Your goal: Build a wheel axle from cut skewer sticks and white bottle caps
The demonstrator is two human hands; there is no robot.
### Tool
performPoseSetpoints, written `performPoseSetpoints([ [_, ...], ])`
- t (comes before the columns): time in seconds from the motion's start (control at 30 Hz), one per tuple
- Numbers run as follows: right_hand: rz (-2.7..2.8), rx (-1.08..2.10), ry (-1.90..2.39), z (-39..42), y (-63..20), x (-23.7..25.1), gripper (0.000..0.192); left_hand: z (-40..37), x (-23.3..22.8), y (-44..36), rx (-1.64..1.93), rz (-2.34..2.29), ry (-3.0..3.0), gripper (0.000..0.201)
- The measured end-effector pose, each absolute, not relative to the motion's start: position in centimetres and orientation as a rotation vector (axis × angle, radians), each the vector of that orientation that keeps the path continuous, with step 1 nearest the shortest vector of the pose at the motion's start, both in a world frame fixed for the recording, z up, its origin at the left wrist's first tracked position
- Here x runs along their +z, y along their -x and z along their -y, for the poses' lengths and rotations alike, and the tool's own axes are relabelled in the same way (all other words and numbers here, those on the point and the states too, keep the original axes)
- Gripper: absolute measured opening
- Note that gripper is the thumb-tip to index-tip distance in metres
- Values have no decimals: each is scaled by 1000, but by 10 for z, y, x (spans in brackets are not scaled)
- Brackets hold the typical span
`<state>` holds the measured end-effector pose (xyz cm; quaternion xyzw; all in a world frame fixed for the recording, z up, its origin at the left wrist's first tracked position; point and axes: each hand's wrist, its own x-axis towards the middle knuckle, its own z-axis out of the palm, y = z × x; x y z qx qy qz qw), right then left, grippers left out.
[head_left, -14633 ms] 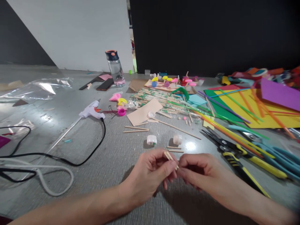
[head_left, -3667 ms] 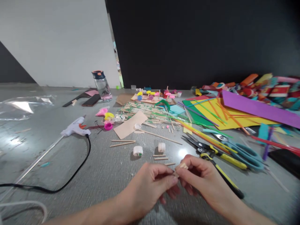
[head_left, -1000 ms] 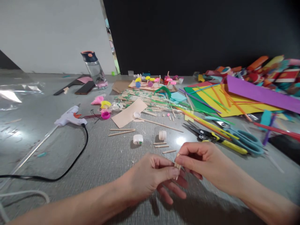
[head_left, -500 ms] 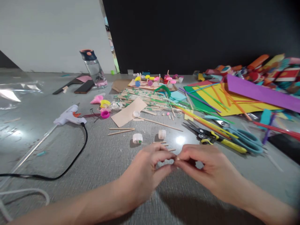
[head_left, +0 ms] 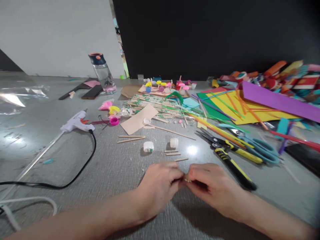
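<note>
My left hand (head_left: 160, 186) and my right hand (head_left: 208, 186) meet low over the grey table near its front. Between their fingertips they pinch a small bundle of short wooden sticks (head_left: 187, 180), mostly hidden by the fingers. Just beyond the hands lie three short loose stick pieces (head_left: 172, 154) and two white bottle caps (head_left: 148, 146), with the second cap (head_left: 174, 142) to the right.
A white glue gun (head_left: 77, 121) with a black cord (head_left: 82, 166) lies at the left. Black-and-yellow pliers (head_left: 225, 155) and teal scissors (head_left: 260, 146) lie to the right. Behind are a pile of skewers (head_left: 160, 106), coloured paper sheets (head_left: 250, 106) and a water bottle (head_left: 102, 71).
Both hands have dropped lower toward the table and closed tighter around the small sticks, which showed more clearly a second ago.
</note>
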<state>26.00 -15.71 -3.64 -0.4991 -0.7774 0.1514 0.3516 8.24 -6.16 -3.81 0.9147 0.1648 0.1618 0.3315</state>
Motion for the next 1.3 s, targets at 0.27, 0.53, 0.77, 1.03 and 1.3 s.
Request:
performPoseSetpoints([
  [0.27,1938,459,1372,160,-260,-23,24,62,-36,-82,447,-449,-2245,24],
  [0.53,1557,765,1490,157,-254,-7,25,70,-27,-82,334,-492,-1708,29],
  [0.77,1699,394,1861,165,-303,0,33,68,-21,-82,272,-666,-1388,28],
  [1.03,1947,-358,2386,208,-379,-44,62,69,-11,-85,254,-639,-1224,26],
  [1.3,2028,-330,2316,206,-388,-47,35,70,-4,-83,257,-607,-1185,22],
])
